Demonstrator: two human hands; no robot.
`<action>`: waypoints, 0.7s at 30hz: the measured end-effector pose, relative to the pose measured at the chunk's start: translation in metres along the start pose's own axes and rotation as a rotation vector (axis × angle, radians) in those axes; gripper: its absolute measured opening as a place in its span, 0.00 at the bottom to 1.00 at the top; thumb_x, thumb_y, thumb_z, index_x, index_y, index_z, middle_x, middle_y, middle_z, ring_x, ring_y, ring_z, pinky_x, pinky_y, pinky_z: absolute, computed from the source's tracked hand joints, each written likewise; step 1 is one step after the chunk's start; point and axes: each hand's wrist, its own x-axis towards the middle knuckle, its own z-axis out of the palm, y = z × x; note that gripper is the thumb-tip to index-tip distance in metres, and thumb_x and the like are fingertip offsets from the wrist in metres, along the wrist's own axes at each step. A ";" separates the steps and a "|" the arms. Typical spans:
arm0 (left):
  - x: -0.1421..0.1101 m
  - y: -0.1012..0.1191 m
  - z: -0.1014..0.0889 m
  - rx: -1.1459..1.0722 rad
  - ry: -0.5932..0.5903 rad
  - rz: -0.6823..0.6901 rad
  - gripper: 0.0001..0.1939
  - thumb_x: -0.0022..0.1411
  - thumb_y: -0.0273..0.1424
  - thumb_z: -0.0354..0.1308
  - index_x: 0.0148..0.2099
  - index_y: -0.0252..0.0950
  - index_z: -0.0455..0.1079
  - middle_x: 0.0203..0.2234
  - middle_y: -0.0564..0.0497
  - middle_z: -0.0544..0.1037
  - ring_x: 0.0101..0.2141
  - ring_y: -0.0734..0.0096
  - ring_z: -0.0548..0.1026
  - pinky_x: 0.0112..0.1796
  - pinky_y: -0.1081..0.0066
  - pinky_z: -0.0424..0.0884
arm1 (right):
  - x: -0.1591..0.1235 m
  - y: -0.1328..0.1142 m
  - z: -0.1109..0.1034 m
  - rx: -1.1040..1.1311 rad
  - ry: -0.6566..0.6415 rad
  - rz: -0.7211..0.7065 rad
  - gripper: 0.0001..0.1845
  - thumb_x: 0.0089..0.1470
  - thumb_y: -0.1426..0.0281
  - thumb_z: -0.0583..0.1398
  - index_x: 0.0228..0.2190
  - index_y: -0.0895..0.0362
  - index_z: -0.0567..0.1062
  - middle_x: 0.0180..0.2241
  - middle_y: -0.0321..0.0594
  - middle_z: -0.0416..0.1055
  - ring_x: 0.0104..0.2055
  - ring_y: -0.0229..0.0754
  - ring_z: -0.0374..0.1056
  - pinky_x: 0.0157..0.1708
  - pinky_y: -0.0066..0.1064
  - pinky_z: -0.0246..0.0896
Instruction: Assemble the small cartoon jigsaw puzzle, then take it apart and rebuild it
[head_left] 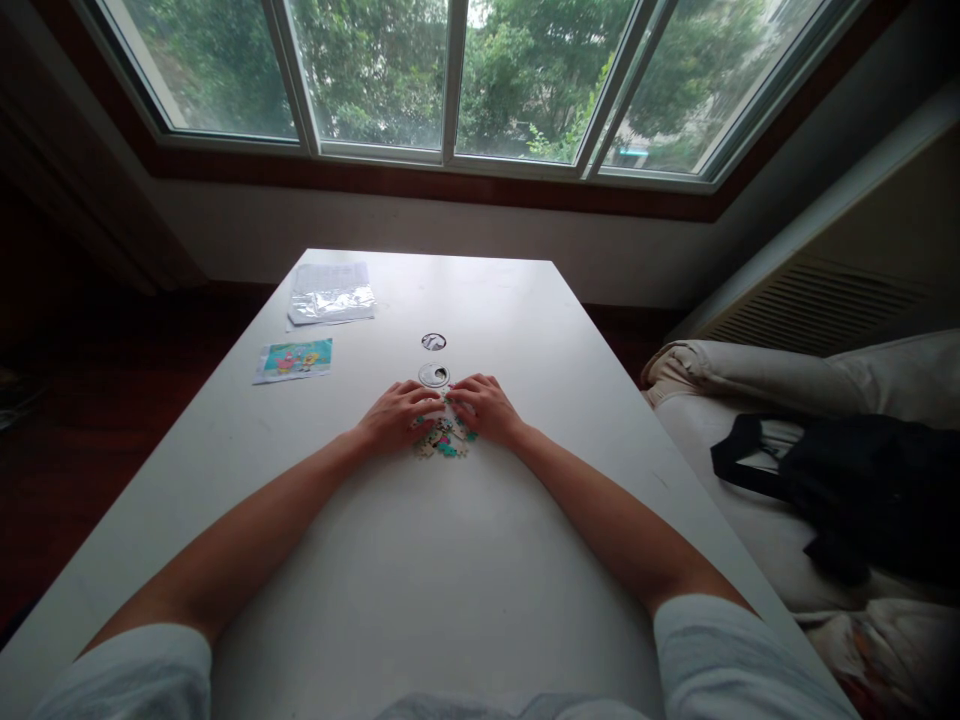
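Over puzzle pieces (pixel 444 440), both hands (pixel 444 412) curved inward

On the table, the pile of small pieces (pixel 448 445) lies nearest, two discs (pixel 433 375) behind it in line. The card (pixel 294 360) lies left, the packet (pixel 331 300) beyond it. Rightward, a cloth bundle (pixel 874 490) rests on the sofa (pixel 697 425).

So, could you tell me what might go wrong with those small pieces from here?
The small pieces lie in a loose pile between the left hand and right hand, so a sweep of the fingers could scatter some. Several look pale against the white table, so a stray one might be overlooked.
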 end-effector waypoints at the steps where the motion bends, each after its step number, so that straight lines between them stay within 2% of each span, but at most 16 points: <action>1: 0.000 0.001 0.000 0.003 0.001 0.006 0.16 0.70 0.37 0.54 0.57 0.47 0.73 0.56 0.50 0.75 0.55 0.58 0.69 0.54 0.58 0.65 | 0.000 -0.001 0.000 -0.007 -0.007 0.006 0.13 0.63 0.67 0.61 0.48 0.50 0.79 0.49 0.42 0.76 0.53 0.48 0.65 0.54 0.42 0.53; 9: 0.000 0.000 0.003 0.009 -0.028 0.016 0.14 0.71 0.37 0.53 0.55 0.47 0.74 0.57 0.52 0.75 0.57 0.58 0.68 0.55 0.57 0.64 | 0.001 -0.003 -0.002 -0.068 -0.004 0.070 0.15 0.64 0.64 0.60 0.50 0.50 0.78 0.51 0.44 0.74 0.55 0.50 0.62 0.54 0.43 0.54; 15: 0.000 -0.002 0.003 -0.017 -0.009 0.004 0.18 0.72 0.36 0.52 0.61 0.44 0.71 0.58 0.50 0.75 0.57 0.58 0.69 0.55 0.57 0.65 | -0.001 -0.002 -0.001 -0.029 0.014 0.025 0.12 0.65 0.64 0.59 0.47 0.49 0.79 0.51 0.43 0.74 0.55 0.49 0.61 0.55 0.43 0.53; 21: 0.001 -0.003 0.004 -0.029 0.061 -0.103 0.21 0.71 0.34 0.52 0.63 0.42 0.69 0.57 0.48 0.75 0.57 0.56 0.68 0.57 0.53 0.64 | -0.002 -0.001 -0.001 0.016 0.024 -0.001 0.09 0.63 0.65 0.61 0.43 0.49 0.80 0.51 0.42 0.74 0.55 0.49 0.62 0.54 0.43 0.54</action>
